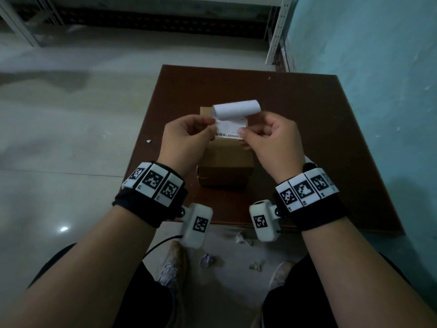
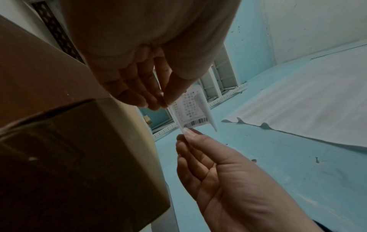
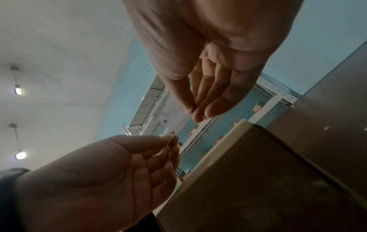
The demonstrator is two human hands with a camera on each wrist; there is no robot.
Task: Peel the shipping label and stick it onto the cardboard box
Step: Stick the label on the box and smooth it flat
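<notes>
A white shipping label [image 1: 230, 123] with a barcode along its lower edge is held in the air just above a brown cardboard box [image 1: 224, 162]. Its top part curls back into a roll. My left hand [image 1: 211, 126] pinches the label's left edge between thumb and fingers. My right hand [image 1: 244, 133] pinches its lower right corner. The left wrist view shows the label [image 2: 188, 109] printed side up, between my left hand [image 2: 164, 102] and right hand [image 2: 185, 131], beside the box [image 2: 79, 157]. In the right wrist view the label [image 3: 172, 116] hangs between both pinches, above the box [image 3: 258, 180].
The box stands on a small dark brown table [image 1: 307, 138]. A teal wall [image 1: 378, 91] runs close along the right. White metal shelving [image 1: 277, 31] stands at the back. Crumpled paper scraps [image 1: 208, 259] lie on the floor by my shoes.
</notes>
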